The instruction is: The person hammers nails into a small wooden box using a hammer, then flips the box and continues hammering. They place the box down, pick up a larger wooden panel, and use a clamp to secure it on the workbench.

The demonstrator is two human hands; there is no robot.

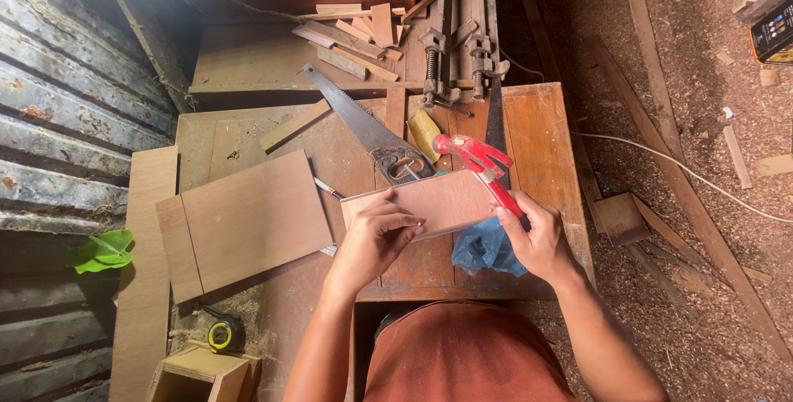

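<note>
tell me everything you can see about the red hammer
The red claw hammer has a glossy red head with a forked claw and a slim red handle, seemingly painted metal. It is raised over the wooden workbench, head pointing up-left, above the thin reddish plywood panel. The right hand grips its handle's lower end; the left hand steadies the panel.

A worn wooden workbench [545,133] is seen under the hands, flanked leftward by a corrugated metal wall [58,121] and rightward by a sawdust-strewn floor [702,286], dimly lit.
</note>
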